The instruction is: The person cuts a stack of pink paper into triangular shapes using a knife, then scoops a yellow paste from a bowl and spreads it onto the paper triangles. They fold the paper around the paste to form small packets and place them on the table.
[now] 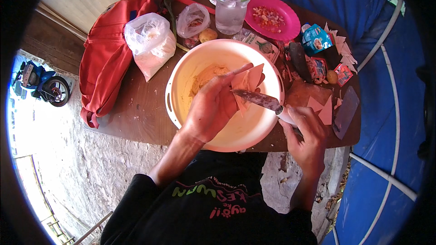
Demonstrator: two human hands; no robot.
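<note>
My left hand (209,109), palm up, holds a flat pale-orange triangular piece (255,76) over a large white basin (227,49). Some paste is smeared on the piece. My right hand (309,131) grips a knife (261,100) by its light handle. Its stained blade points left, with the tip at the piece and my left fingers. Yellowish paste (206,77) lies inside the basin, partly hidden behind my left hand. More triangular pieces (324,111) rest on the table to the right of the basin, near my right hand.
On the brown table (145,122) are a red cloth garment (106,59), a bag of white powder (152,45), a water bottle (231,13) and a pink plate (290,16) of chopped bits. Packets (316,40), peelings and a flat bluish blade-like piece (347,111) crowd the right side.
</note>
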